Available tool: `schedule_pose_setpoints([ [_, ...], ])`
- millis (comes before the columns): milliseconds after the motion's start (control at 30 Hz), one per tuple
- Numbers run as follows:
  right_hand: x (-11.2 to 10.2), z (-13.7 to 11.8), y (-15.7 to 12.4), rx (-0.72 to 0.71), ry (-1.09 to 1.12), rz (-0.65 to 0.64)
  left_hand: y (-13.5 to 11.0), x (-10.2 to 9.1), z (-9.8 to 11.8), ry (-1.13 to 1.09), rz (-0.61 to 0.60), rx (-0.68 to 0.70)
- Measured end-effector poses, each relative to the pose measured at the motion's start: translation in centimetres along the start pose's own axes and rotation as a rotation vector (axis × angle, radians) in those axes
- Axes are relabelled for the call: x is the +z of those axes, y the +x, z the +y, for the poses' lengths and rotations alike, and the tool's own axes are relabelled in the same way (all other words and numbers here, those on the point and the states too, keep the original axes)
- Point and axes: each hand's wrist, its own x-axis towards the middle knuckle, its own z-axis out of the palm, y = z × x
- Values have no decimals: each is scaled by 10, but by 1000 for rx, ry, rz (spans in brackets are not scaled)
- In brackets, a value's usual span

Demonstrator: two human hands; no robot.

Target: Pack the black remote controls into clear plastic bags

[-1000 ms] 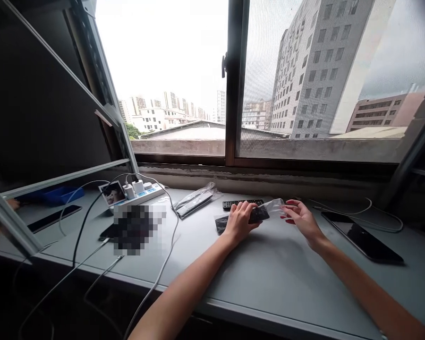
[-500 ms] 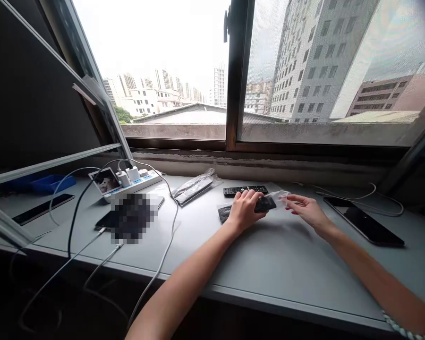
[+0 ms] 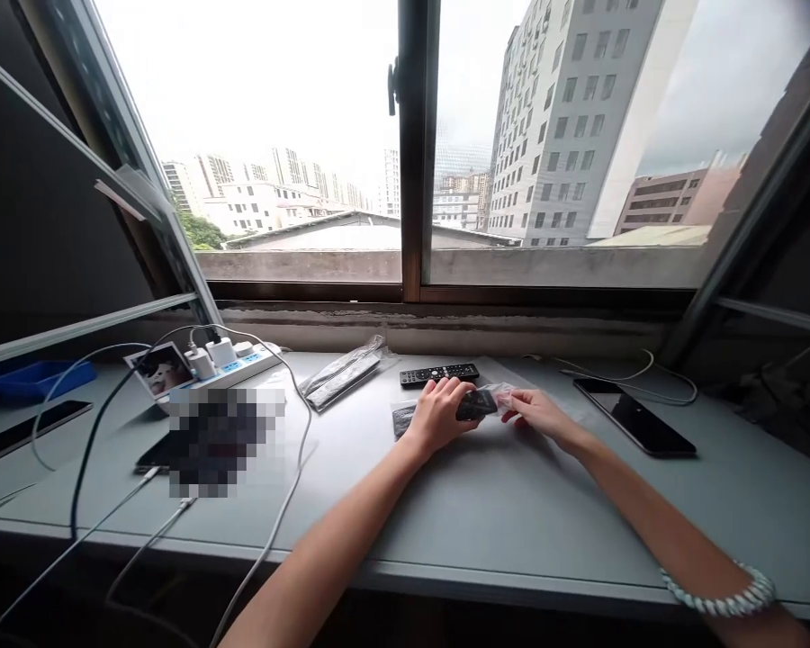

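Observation:
My left hand (image 3: 440, 412) is closed over a black remote control (image 3: 478, 403) on the table, fingers across its top and thumb along its near side. A dark, plastic-wrapped end (image 3: 402, 421) sticks out left of that hand; whether it belongs to the same remote is hidden. My right hand (image 3: 538, 416) pinches the clear plastic bag (image 3: 503, 398) at the remote's right end. Just behind my left hand lies another black remote control (image 3: 438, 374), its buttons facing up. Farther left rests a dark, long item in a clear plastic sleeve (image 3: 346, 376).
A dark phone (image 3: 634, 416) lies right of my hands, a white cable (image 3: 661, 387) behind it. At left stand a power strip (image 3: 243, 367) with plugs, a small picture (image 3: 162, 371), a blurred-out dark device (image 3: 155, 452) and loose cables. The window ledge (image 3: 546, 340) borders the back.
The view has shifted, moving the scene left and slightly down in the picture. My right hand has come closer to the remote's end, still pinching the plastic. My left hand keeps its hold.

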Motion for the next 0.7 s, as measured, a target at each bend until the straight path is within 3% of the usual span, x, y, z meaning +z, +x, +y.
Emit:
schedule_pose_setpoints([
  [333,2,-5,0,24,31,-83,2,-5,-1,-12,-9,70],
  [700,4,-11,-2,12,50,-82,4,-7,-11,-4,40,66],
])
